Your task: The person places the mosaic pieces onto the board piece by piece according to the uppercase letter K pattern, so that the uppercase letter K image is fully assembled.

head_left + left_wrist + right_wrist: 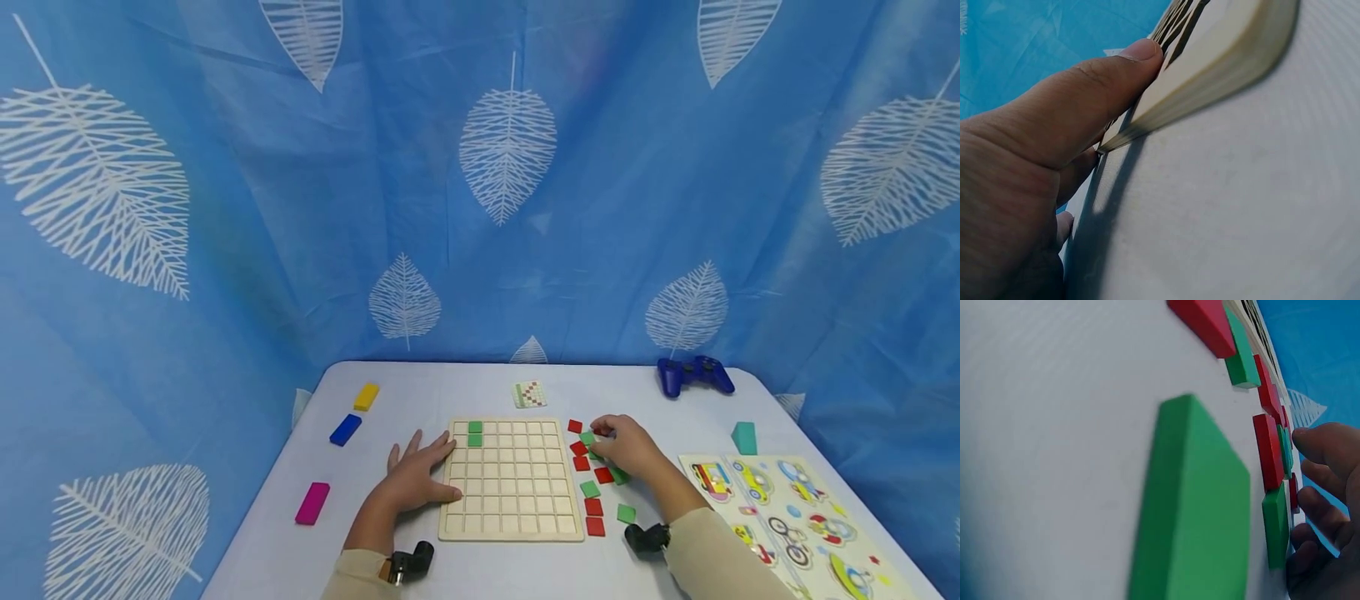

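A square wooden grid board (pixel 517 535) lies on the table, with two green tiles (pixel 475 433) in cells near its upper left. My left hand (pixel 416 479) rests at the board's left edge, fingers spread and the thumb on the rim; the left wrist view shows that thumb (pixel 1116 75) touching the board's top. To the right of the board, my right hand (pixel 628 448) reaches over a scatter of red tiles (pixel 595 526) and green tiles (pixel 626 513). In the right wrist view its fingers (pixel 1322 509) are loosely bent, and no tile is visible between them and the thumb.
A small pattern card (pixel 529 394) lies behind the board. Yellow (pixel 366 397), blue (pixel 346 429) and magenta (pixel 312 503) blocks lie at the left. On the right are a game controller (pixel 694 377), a teal block (pixel 744 437) and a picture puzzle board (pixel 795 525).
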Tool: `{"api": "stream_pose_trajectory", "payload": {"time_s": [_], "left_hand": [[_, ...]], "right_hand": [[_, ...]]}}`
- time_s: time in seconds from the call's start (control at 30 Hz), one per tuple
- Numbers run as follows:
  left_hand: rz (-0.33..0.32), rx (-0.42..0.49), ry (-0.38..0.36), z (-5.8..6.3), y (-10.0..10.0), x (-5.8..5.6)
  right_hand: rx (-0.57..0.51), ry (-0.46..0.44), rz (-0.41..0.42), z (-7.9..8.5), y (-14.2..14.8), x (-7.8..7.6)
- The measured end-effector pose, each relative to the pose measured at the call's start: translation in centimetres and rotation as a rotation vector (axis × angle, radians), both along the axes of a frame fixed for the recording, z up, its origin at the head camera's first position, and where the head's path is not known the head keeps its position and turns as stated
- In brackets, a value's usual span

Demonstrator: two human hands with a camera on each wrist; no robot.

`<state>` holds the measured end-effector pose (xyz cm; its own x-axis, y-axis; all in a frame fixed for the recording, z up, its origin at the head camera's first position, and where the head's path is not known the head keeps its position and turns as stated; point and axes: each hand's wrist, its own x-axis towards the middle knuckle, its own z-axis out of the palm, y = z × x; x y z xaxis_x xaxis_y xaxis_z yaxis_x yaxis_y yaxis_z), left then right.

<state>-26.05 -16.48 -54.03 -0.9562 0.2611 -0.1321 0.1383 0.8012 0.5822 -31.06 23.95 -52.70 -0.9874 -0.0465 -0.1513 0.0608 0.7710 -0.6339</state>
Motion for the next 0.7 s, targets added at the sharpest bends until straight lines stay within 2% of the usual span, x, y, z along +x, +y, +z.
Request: {"api": "stream_pose_trajectory", "payload": {"time_s": [0.4, 0.7], "left_hand": [[0.005, -0.006, 0.011, 0.2, -0.1, -0.2], [0.007, -0.011, 0.001, -0.1, 0.0, 0.0]], "right_hand": [[0.037, -0.001, -0.027, -0.5, -0.4, -1.1], [0.020, -0.090, -0.124, 0.1, -1.4, -1.2]]}}
